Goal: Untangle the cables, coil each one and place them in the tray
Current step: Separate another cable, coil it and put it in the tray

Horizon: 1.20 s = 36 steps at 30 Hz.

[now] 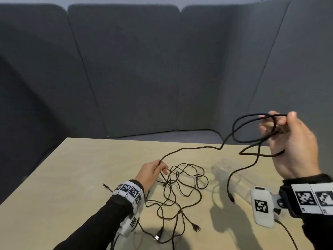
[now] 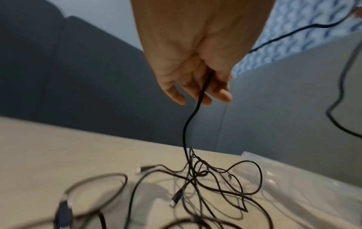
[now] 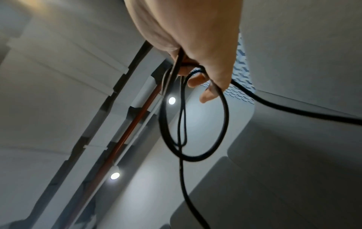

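Observation:
A thick black cable (image 1: pixel 189 149) runs between my two hands. My right hand (image 1: pixel 288 141), raised at the right above the table, holds a small coil (image 1: pixel 255 129) of that cable between thumb and fingers; its free plug end (image 1: pixel 231 198) dangles near the table. The same coil (image 3: pixel 195 124) hangs below the fingers in the right wrist view. My left hand (image 1: pixel 153 172) hovers low over the table and pinches the cable (image 2: pixel 197 105) just above a tangle of thin black cables (image 1: pixel 180 192). A clear plastic tray (image 1: pixel 223 170) lies faintly visible behind the tangle.
The tangle (image 2: pixel 215 182) spreads over the light wooden table (image 1: pixel 72 177), with USB plugs (image 1: pixel 196 228) near the front edge. A dark grey upholstered bench back (image 1: pixel 126 69) wraps round the far side. The clear tray (image 2: pixel 293 178) sits right of the tangle.

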Each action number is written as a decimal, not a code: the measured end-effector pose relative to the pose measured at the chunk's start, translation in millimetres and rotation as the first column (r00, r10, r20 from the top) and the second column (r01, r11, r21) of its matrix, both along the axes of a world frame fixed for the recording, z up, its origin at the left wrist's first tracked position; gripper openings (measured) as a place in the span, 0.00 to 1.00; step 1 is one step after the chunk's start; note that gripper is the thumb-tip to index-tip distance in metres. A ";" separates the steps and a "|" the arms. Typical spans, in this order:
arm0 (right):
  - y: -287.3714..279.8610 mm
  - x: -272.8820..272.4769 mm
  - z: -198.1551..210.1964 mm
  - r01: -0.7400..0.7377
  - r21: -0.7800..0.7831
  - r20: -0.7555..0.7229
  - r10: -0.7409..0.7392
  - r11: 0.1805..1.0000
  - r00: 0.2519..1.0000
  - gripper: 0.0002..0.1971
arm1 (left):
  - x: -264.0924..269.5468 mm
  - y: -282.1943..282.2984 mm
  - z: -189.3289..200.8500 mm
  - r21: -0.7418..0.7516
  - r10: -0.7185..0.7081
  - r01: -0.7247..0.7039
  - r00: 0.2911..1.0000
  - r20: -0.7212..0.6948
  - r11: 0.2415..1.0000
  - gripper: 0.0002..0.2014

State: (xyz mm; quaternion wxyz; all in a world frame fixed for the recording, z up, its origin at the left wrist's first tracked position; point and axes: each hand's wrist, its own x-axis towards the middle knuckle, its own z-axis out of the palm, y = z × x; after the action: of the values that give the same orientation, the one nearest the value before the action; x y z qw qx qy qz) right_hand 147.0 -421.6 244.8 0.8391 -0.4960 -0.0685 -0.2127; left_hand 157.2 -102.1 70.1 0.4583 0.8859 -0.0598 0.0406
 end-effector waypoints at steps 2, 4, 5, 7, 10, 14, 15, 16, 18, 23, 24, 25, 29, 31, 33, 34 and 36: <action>3.3 3.6 -9.3 0.012 -0.220 -0.070 -0.028 0.975 0.997 0.18 | 0.8 -5.0 15.4 -0.024 0.007 -0.007 0.999 0.036 1.000 0.13; 12.4 6.2 -23.8 0.027 -0.541 -0.117 -0.108 0.841 0.987 0.18 | 2.6 -11.7 37.4 -0.032 0.011 -0.007 0.993 0.120 0.999 0.13; 18.7 7.5 -32.1 -0.007 -0.646 -0.140 -0.109 0.763 0.984 0.17 | 2.9 -15.2 49.9 -0.020 0.000 0.003 0.986 0.166 1.000 0.14; 34.1 6.6 -46.0 -0.149 -0.735 -0.217 -0.022 0.661 0.976 0.09 | 2.9 -23.8 74.0 0.041 -0.059 0.050 0.967 0.247 0.998 0.14; 57.3 4.3 -58.4 -0.345 -0.755 -0.334 0.125 0.558 0.934 0.18 | 3.0 -37.6 98.9 0.241 -0.246 0.172 0.914 0.323 0.955 0.16; 77.2 8.3 -60.3 -0.279 -0.874 -0.228 0.172 0.398 0.958 0.25 | 3.5 -46.2 109.8 0.346 -0.338 0.214 0.873 0.351 0.913 0.17; 78.5 11.1 -58.7 -0.255 -0.880 -0.203 0.168 0.400 0.965 0.25 | 2.9 -46.5 112.5 0.335 -0.335 0.215 0.872 0.356 0.917 0.18; 78.5 13.8 -56.3 -0.234 -0.885 -0.183 0.162 0.403 0.970 0.24 | 1.5 -46.3 115.0 0.329 -0.333 0.214 0.870 0.365 0.920 0.19; 77.6 17.5 -52.8 -0.192 -0.898 -0.145 0.146 0.395 0.979 0.16 | -1.9 -43.8 118.5 0.316 -0.342 0.229 0.863 0.370 0.920 0.19; 67.2 20.9 -43.2 -0.164 -0.873 -0.115 0.133 0.459 0.984 0.07 | -1.7 -31.9 115.6 0.262 -0.329 0.246 0.877 0.349 0.933 0.14; 65.5 20.6 -41.5 -0.171 -0.861 -0.112 0.149 0.480 0.982 0.08 | 1.0 -28.0 110.0 0.261 -0.319 0.237 0.885 0.341 0.936 0.13; 63.7 19.5 -39.2 -0.170 -0.844 -0.105 0.154 0.509 0.982 0.09 | 4.0 -23.5 102.9 0.263 -0.306 0.226 0.895 0.324 0.938 0.13; 50.8 19.7 -29.6 -0.085 -0.696 -0.061 0.060 0.713 0.996 0.11 | 15.1 0.1 63.7 0.208 -0.187 0.155 0.972 0.145 0.966 0.12; 42.0 18.1 -25.1 -0.067 -0.604 -0.081 0.022 0.794 0.996 0.11 | 16.5 10.6 47.8 0.211 -0.128 0.117 0.991 0.038 0.970 0.13; 34.8 14.7 -21.7 -0.055 -0.500 -0.093 0.010 0.864 0.996 0.11 | 15.1 16.7 39.4 0.186 -0.099 0.098 0.995 -0.003 0.978 0.14; 32.5 11.8 -20.0 -0.053 -0.441 -0.096 0.012 0.896 0.995 0.10 | 13.7 18.6 36.5 0.173 -0.086 0.086 0.996 -0.005 0.981 0.13; 30.7 6.4 -17.5 -0.048 -0.357 -0.097 0.014 0.933 0.995 0.10 | 11.1 19.8 34.3 0.153 -0.075 0.073 0.997 0.005 0.985 0.11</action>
State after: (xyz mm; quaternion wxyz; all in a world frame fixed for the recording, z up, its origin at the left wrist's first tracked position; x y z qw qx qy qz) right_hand 153.4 -390.9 227.3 0.7398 -0.6492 -0.0749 -0.1601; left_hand 168.3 -82.2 104.4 0.3899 0.9153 -0.0981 0.0235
